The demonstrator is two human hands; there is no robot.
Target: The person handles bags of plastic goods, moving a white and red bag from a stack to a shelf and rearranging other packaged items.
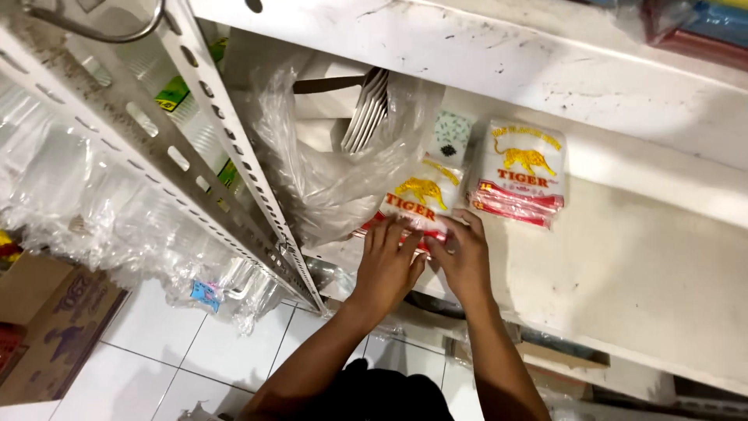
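A stack of flat white packets (417,201) printed with a yellow big cat and red bands is seen just left of the frame's centre, lying on a white shelf (639,265). Its near edge is pressed by both hands. The left hand (387,265) is laid on the stack's lower left edge with fingers stretched flat and close together, not curled around anything. The right hand (462,256) is set just beside it, touching it at the thumbs, with fingers bent down over the stack's lower right edge; whether the packets are pinched or only pushed cannot be told. A second stack of the same packets (520,173) is found just to the right, close to the first. Behind and to the left, a crumpled clear plastic bag (327,171) is seen, with a bundle of white plastic forks (366,109) inside. A perforated metal upright (234,148) crosses the upper left of the frame. A cardboard box (54,327) stands on the white tiled floor (187,366) at lower left.
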